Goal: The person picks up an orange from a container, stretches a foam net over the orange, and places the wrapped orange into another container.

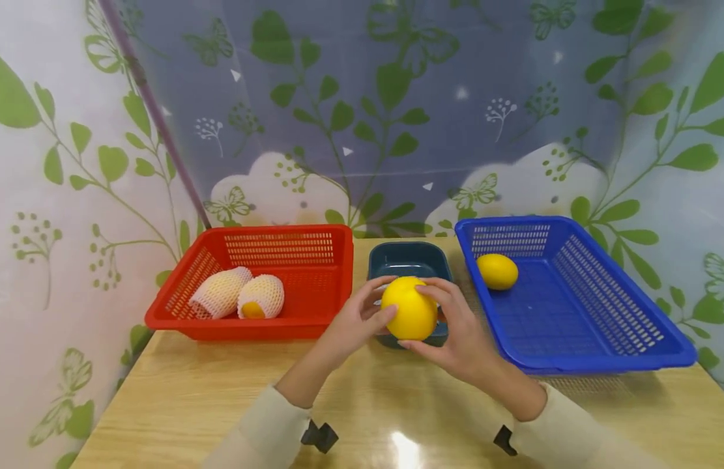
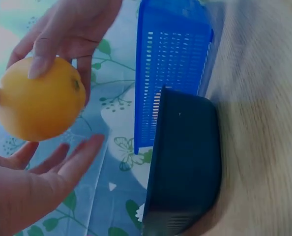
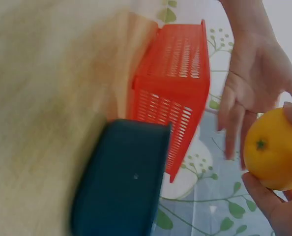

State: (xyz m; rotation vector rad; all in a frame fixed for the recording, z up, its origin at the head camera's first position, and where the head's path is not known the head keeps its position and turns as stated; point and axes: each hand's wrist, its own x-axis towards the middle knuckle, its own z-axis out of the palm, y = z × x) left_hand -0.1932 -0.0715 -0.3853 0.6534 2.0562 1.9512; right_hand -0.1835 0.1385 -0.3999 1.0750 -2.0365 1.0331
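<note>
Right hand (image 1: 460,329) pinches a bare orange (image 1: 410,309), raised near the dark teal bin (image 1: 408,266); left hand (image 1: 357,316) fingers straight, thumb touching fruit. Likely mid-check; next probably calls for right hand carrying it to blue basket (image 1: 579,326). Right-wrist view shows green stem end (image 3: 261,144); head view doesn't.

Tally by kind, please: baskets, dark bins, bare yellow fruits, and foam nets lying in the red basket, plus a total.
Baskets: 2 (red basket, blue basket)
Dark bin: 1
Bare yellow fruits: 2 (held fruit, fruit in the blue basket)
Foam nets: 2 (left net, right net)
Total: 7
</note>
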